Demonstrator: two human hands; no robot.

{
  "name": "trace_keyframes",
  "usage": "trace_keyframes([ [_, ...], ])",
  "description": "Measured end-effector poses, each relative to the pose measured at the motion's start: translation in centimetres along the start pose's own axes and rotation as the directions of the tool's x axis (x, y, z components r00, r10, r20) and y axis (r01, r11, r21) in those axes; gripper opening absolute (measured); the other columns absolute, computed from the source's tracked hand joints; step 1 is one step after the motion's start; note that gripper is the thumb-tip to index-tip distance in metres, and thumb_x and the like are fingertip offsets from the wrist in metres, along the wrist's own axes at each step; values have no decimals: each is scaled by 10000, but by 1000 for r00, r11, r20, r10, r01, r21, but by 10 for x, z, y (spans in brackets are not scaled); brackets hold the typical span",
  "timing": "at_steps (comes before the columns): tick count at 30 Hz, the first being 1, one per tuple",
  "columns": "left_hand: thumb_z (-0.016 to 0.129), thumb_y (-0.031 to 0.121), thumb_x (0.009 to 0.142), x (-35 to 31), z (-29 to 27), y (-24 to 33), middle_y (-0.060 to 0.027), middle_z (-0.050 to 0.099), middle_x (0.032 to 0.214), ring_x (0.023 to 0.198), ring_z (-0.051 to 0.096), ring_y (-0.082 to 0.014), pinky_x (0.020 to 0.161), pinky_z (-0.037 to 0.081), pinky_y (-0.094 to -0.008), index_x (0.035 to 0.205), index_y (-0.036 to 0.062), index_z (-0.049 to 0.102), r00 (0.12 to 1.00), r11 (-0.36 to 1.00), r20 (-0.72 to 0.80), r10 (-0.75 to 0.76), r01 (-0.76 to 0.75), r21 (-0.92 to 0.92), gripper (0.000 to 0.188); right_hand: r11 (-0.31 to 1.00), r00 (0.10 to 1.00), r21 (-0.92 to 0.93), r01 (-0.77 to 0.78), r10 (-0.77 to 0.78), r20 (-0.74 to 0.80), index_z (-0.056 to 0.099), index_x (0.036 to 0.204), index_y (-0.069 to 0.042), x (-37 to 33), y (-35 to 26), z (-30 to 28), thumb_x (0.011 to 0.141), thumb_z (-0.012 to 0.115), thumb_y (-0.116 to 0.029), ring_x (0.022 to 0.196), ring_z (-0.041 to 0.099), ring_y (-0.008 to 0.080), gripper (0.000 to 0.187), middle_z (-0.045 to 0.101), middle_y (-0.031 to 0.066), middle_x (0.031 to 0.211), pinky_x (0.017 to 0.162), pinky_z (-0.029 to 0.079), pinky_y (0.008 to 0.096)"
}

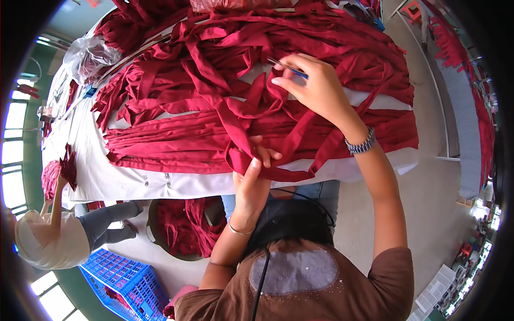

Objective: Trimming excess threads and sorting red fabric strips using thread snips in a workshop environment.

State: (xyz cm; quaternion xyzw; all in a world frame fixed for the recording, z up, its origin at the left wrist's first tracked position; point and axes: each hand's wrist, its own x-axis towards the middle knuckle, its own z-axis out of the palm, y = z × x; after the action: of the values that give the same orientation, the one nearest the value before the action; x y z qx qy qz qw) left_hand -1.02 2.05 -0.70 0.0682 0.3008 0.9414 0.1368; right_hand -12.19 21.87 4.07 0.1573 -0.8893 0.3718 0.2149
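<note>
Windows (14, 153) at left glare white, and the bright view bends toward its black rim.

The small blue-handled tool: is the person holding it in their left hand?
No, the small blue-handled tool is in the right hand, while red fabric lies against the left hand.

Free passage over white counter (88, 139) at nine o'clock, red strips (251, 109) blocking twelve o'clock, plastic bag (88, 56) obstructing at ten.
</note>
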Motion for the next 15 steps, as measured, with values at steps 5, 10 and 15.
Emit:
trace_keyframes([
  [5, 550, 135, 929, 4, 2, 5, -33, 468, 785, 905, 528, -173, 878, 385, -312, 1256, -23, 447, 997, 999, -56, -46, 47, 19, 377, 912, 933, -393, -121, 240, 270, 555, 727, -19, 24, 6, 25, 883, 581, -470, 623, 596, 332, 478, 596, 145, 628, 576, 461, 420],
  [10, 517, 76, 938, 4, 5, 11, -40, 488, 783, 861, 543, -178, 857, 396, -301, 1090, 5, 496, 985, 991, -112, -134, 132, -21, 169, 901, 950, -434, 10, 128, 286, 562, 726, -9, 28, 17, 25, 911, 533, -453, 637, 608, 362, 482, 607, 174, 643, 581, 468, 451],
  [15, 517, 59, 932, 1, 0, 9, -41, 493, 784, 851, 549, -178, 847, 402, -302, 1051, 5, 499, 977, 987, -141, -159, 157, -23, 132, 894, 942, -447, 20, 133, 309, 561, 724, -9, 33, 9, 31, 908, 546, -410, 645, 620, 358, 441, 615, 173, 646, 582, 476, 458],
])
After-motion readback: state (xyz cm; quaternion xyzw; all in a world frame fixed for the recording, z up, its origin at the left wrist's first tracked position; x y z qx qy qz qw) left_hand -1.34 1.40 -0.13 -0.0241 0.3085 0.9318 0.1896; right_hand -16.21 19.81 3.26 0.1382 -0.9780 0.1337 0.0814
